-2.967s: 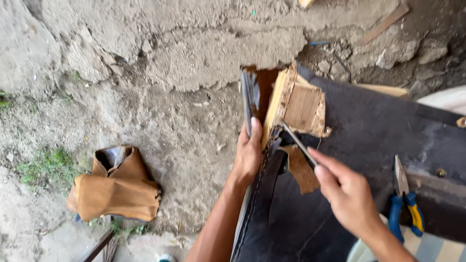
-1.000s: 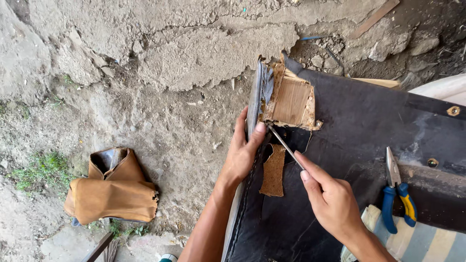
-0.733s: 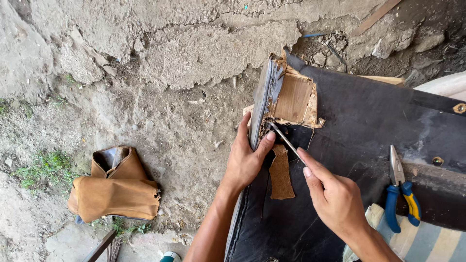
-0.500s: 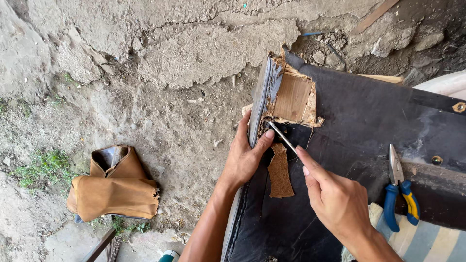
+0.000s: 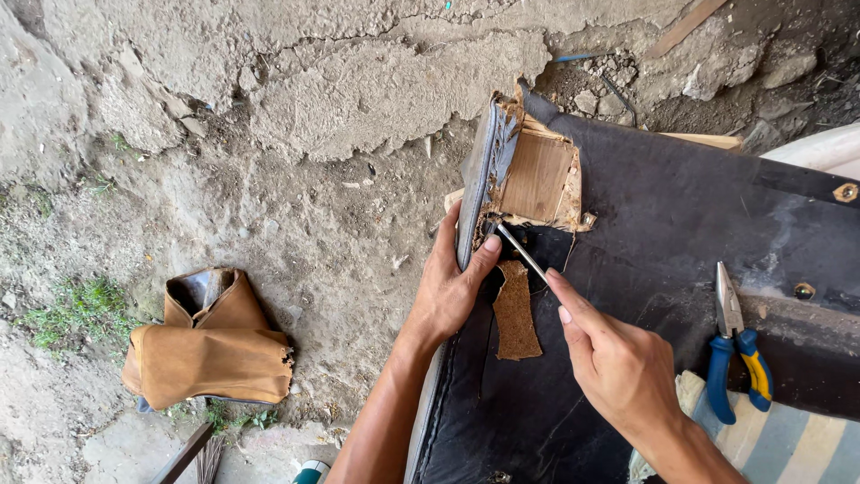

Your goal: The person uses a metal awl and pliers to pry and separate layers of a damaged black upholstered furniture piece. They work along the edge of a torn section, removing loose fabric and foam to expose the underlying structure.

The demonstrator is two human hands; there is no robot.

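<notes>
- Left hand (image 5: 448,291): fingers curled over the left edge of the black seat panel (image 5: 681,224), thumb pressed against its lifted flap.
- Right hand (image 5: 618,367): pinching a thin metal tool (image 5: 521,253), tip at the torn corner beside the bare wood (image 5: 536,175).
- Brown strip (image 5: 516,314): lying on the panel between both hands.
- Pliers (image 5: 735,345): blue-and-yellow handles, resting on the panel to the right.
- Tan cover (image 5: 206,345): crumpled on the dirt ground (image 5: 296,134), well apart.

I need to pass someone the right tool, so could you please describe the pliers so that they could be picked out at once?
Start from the big black upholstered panel filling the right side. Near its right edge, beyond the right hand, the pliers lie on the black cover, handles reaching toward a striped cloth. They alone have one blue and one yellow handle; the thin metal tool in the right hand is plain and straight.
</notes>
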